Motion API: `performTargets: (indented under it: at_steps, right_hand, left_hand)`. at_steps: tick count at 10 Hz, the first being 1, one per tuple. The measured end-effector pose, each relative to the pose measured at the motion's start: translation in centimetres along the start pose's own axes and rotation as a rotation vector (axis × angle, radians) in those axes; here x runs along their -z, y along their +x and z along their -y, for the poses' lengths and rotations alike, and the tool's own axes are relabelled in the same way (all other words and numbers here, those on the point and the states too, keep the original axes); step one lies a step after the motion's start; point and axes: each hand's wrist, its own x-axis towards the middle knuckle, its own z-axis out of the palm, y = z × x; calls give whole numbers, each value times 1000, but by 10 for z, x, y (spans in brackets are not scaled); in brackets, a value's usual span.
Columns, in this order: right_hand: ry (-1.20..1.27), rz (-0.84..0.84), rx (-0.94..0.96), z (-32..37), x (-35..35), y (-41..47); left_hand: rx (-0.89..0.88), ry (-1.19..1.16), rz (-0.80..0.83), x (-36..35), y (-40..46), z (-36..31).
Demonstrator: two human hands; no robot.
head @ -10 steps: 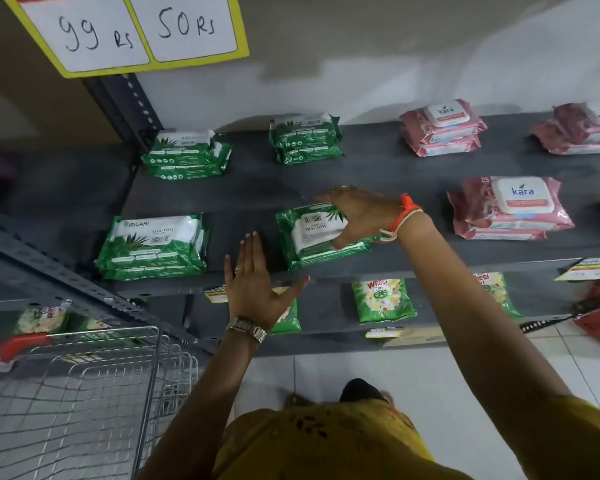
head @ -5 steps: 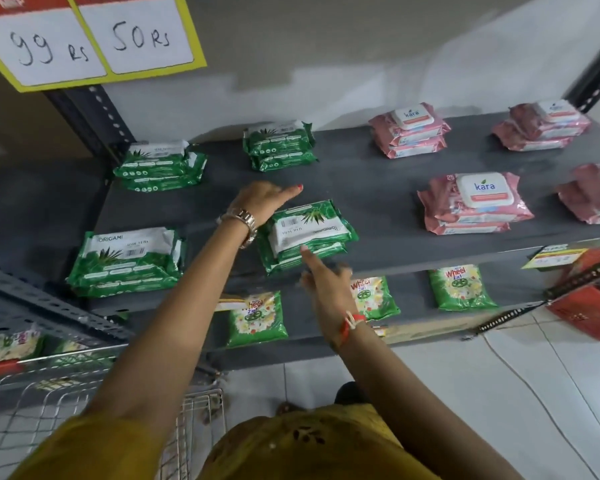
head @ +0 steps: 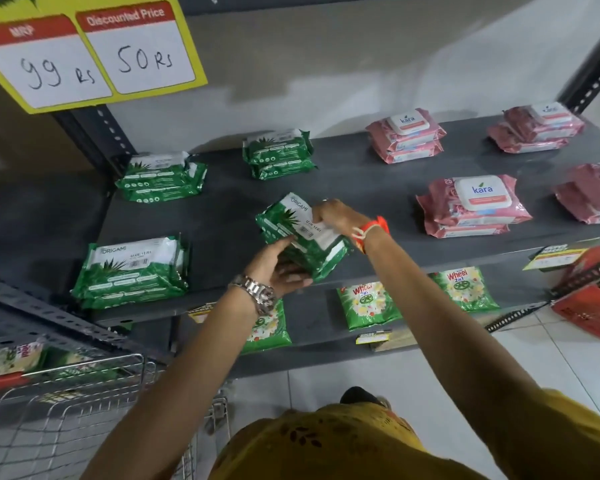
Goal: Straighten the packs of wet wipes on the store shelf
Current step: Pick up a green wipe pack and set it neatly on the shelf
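From the head camera I see both arms reaching forward and down over the grey store shelf (head: 378, 188). My left hand (head: 278, 261), with a metal watch (head: 257, 294) on the wrist, comes in from the near side, palm turned up, its fingers (head: 281, 242) curled under and against the near edge of a green stack of wipes packs (head: 291, 225). My right hand (head: 336, 216), an orange band (head: 374, 228) at the wrist, is bent down over the far right part of the same stack, fingers closed on its white label. The stack sits askew, turned diagonally, its near side lifted off the shelf, near the front edge at the middle. To its left lies another green stack (head: 132, 268) near the front edge; two more green stacks (head: 160, 178) lie farther back. Pink packs (head: 471, 206) lie on the right half of the shelf. Green detergent pouches (head: 368, 304) lie on the lower shelf, and a wire cart (head: 66, 420) stands at near left. A yellow price sign (head: 90, 50) hangs at upper left.
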Motion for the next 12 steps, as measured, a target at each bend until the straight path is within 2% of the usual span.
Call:
performTargets:
  at_steps: [1,2,3,4,5,6,7,8,11,12]
  right_hand:
    - [-526,-22,144,-3,8,5]
    - [-559,-48,198,-15,9,36]
    - [-505,84,418,-6,4,23]
    - [-318,-84,528,-21,-1,16]
    - [-171,-155,374,-54,0,24]
    - [-104,-134,315,-62,-8,16]
    - [-62,-126,335,-60,-9,23]
    - [-87,-93,313,-54,-8,27]
    - [-200,-36,381,-52,-11,32]
    - [-160,-32,400,-57,-10,30]
  left_hand:
    - [24,-256,7,-16,-5,12]
    - [39,-268,-13,-24,-13,17]
    - [-52,-374,-245,-13,-24,8]
    - [-403,-205,-575,6,-20,-13]
    - [-630,278,-586,20,-3,-30]
    - [-468,516,-442,24,14,-42]
    - [-360,584,-401,18,25,-51]
    - [-389,743,-307,5,20,-48]
    - [-390,676,-439,8,21,-19]
    - [-410,685,-461,5,20,-18]
